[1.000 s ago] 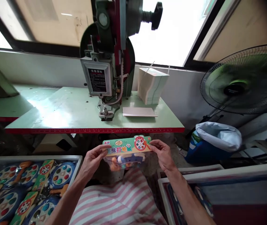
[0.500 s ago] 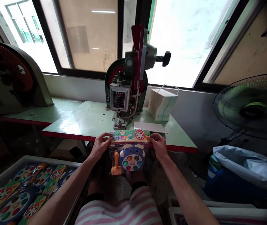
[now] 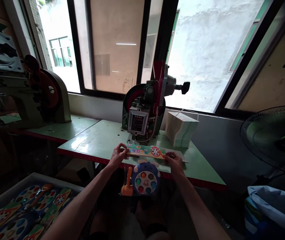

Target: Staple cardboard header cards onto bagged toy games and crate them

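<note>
My left hand (image 3: 119, 155) pinches the left end of a printed header card (image 3: 144, 151), and my right hand (image 3: 175, 163) grips its right end. Below the card hangs a clear bag holding a round blue toy (image 3: 146, 178) with coloured spots and an orange toy hammer (image 3: 127, 186). The card is level over the front of the green table (image 3: 87, 140), just before the foot of a dark green and red machine (image 3: 142, 113). Whether its top edge touches the machine is hidden from me.
A crate (image 3: 57, 181) of similar bagged toys stands at lower left. Behind my right hand, a stack of cards (image 3: 181, 130) sits on the table. A second machine (image 3: 44, 93) is at left, a fan (image 3: 274, 133) at right. A blue and white sack (image 3: 269, 206) stands lower right.
Both hands have carried the bagged toy forward, the header card tipping back over the table edge toward the machine's foot. The view has tilted up and turned a little left.
</note>
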A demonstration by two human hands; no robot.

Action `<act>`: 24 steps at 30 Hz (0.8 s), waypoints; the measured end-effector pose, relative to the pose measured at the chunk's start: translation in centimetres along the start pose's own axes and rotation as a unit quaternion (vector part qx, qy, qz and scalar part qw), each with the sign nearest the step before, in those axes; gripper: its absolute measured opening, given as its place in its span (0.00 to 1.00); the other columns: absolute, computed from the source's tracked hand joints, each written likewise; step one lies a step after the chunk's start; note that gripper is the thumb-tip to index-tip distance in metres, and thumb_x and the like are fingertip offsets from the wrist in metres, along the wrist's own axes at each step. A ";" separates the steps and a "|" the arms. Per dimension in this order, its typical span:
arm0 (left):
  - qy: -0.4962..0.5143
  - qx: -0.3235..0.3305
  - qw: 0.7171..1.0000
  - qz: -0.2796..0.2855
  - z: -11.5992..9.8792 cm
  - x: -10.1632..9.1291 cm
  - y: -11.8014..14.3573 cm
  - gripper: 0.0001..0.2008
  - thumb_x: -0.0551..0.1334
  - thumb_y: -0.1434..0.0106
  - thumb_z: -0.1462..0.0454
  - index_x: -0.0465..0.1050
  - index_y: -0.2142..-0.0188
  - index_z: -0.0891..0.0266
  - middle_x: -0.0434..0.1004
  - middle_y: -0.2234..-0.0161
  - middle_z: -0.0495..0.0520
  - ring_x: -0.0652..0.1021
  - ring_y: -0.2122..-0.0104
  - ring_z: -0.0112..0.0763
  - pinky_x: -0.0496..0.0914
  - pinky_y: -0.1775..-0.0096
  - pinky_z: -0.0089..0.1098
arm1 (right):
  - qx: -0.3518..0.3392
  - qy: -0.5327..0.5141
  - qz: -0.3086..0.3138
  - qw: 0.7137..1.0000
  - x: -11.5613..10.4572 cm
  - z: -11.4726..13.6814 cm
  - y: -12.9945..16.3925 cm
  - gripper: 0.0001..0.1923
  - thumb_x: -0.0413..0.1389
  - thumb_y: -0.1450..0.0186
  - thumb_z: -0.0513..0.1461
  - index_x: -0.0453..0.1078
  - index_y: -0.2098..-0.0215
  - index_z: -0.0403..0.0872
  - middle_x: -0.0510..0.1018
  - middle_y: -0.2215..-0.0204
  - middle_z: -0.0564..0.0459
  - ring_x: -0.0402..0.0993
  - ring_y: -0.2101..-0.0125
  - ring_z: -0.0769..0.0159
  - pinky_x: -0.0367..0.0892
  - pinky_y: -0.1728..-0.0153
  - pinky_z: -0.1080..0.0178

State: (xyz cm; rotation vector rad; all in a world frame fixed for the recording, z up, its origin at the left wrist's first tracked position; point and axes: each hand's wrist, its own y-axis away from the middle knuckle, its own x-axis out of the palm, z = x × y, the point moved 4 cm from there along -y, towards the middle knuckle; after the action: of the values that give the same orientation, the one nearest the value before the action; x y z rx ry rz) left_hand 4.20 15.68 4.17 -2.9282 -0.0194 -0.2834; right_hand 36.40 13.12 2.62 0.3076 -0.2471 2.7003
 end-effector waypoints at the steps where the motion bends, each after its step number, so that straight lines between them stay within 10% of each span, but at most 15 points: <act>1: -0.002 0.006 1.000 -0.002 0.0 0.2 -1.0 0.21 0.74 0.50 0.53 0.65 0.68 0.58 0.74 0.82 0.44 0.73 0.85 0.26 0.67 0.79 0.25 | -0.002 0.001 -0.004 1.000 0.3 0.1 -0.6 0.21 0.75 0.62 0.45 0.73 0.76 0.47 0.77 0.81 0.55 0.71 0.79 0.66 0.66 0.78 0.65; 24: 0.008 0.037 0.999 -0.007 0.7 1.4 -5.6 0.18 0.69 0.47 0.55 0.60 0.67 0.56 0.67 0.81 0.39 0.68 0.84 0.23 0.61 0.80 0.24 | -0.009 0.029 -0.031 0.999 1.3 -0.2 -4.6 0.22 0.74 0.63 0.47 0.72 0.75 0.48 0.77 0.79 0.54 0.72 0.78 0.63 0.68 0.76 0.61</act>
State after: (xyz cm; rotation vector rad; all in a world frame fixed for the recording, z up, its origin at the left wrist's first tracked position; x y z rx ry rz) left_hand 5.51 21.26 4.89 -2.8527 -0.0482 -0.3031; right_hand 37.15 17.76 3.30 0.2271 -0.2407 2.6389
